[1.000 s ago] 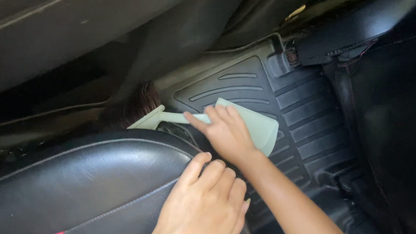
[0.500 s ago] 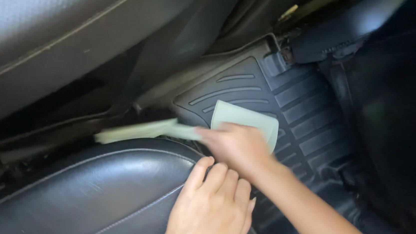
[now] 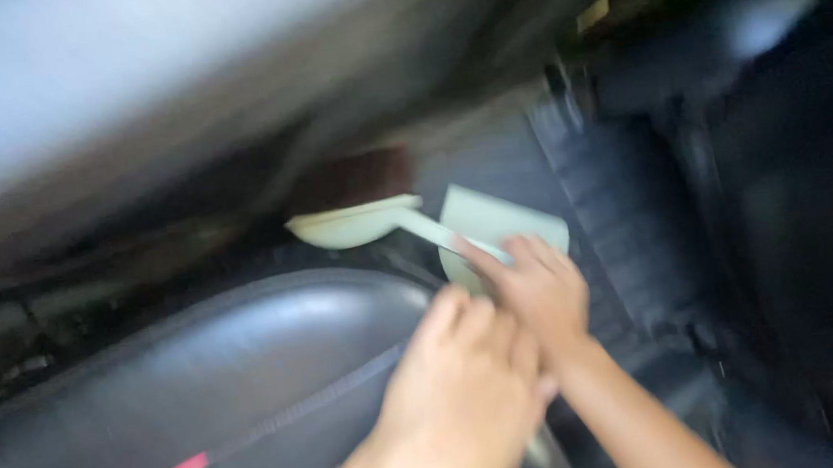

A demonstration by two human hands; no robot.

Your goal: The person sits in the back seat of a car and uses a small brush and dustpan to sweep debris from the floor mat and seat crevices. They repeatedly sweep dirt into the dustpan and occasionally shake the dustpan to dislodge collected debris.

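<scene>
black seat (image 3: pixel 248 379) crowds right hand (image 3: pixel 542 288) gripping pale green brush (image 3: pixel 365 223).

brush (image 3: pixel 355 224): pale green, dark brown bristles | seat (image 3: pixel 199 384): black, red stripe | floor mat (image 3: pixel 625 206): black, ribbed

Your black ribbed floor mat (image 3: pixel 625 206) below you, blurred, a pale green dustpan (image 3: pixel 496 222) lying on it, just beside the dark seat cushion (image 3: pixel 199 384)
</scene>
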